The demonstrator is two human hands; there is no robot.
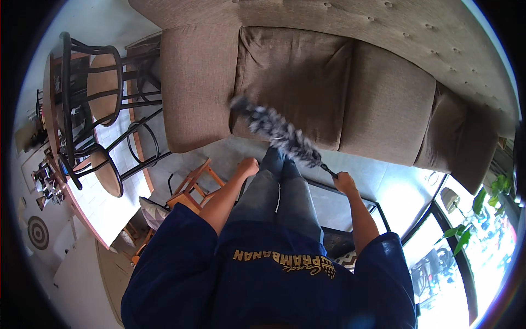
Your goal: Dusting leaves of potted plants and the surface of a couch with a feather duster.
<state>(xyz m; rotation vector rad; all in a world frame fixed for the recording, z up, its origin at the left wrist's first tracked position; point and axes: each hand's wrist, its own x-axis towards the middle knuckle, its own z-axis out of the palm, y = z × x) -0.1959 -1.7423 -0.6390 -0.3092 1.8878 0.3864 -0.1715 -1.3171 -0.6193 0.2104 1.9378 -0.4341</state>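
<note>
My right hand (344,183) is closed round the thin black handle of a fluffy grey duster (285,133). The duster's long head slants up and to the left over the front of a brown sofa (390,100), and its tip is near the seam between two seat cushions. Motion blurs the fibres, so I cannot tell whether they touch the fabric. My left hand (248,166) is held in a loose fist before the sofa's front edge, beside my legs, and nothing shows in it.
Black-framed stools (107,171) stand by a white-topped counter (118,194) on the left. A wooden chair (193,189) is close to my left forearm. Behind my right arm is a black-framed table (334,205). Green leaves (463,241) hang by the bright glass at right.
</note>
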